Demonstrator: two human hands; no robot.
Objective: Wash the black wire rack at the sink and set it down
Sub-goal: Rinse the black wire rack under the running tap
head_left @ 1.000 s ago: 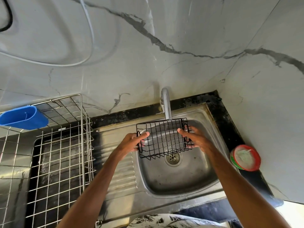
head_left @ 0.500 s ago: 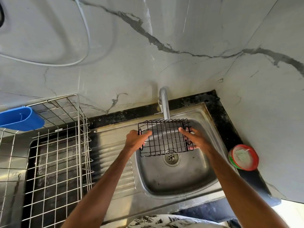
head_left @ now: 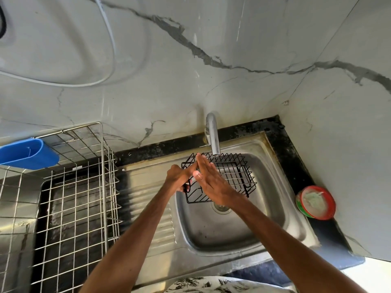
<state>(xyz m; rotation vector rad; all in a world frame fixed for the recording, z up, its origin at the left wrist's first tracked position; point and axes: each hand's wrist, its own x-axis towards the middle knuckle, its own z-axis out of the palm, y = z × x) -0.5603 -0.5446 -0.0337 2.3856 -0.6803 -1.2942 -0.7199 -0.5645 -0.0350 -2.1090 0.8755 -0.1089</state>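
Observation:
The black wire rack (head_left: 232, 176) hangs over the steel sink basin (head_left: 243, 229), just under the spout of the chrome tap (head_left: 212, 136). My left hand (head_left: 179, 176) grips the rack's left end, its fingers curled round the wire. With straight fingers, my right hand (head_left: 209, 182) lies flat across the rack's left part, fingertips at its far rim. I cannot tell whether water is running from the tap.
A steel wire dish drainer (head_left: 63, 208) stands on the left with a blue plastic holder (head_left: 27, 154) on its rim. A round red-rimmed tub (head_left: 316, 203) sits on the black counter right of the sink. Marble wall panels close in behind and to the right.
My right hand left the rack's right end and moved to the left part, now flat on the wires. The rack tilted, and my left hand still holds its left end.

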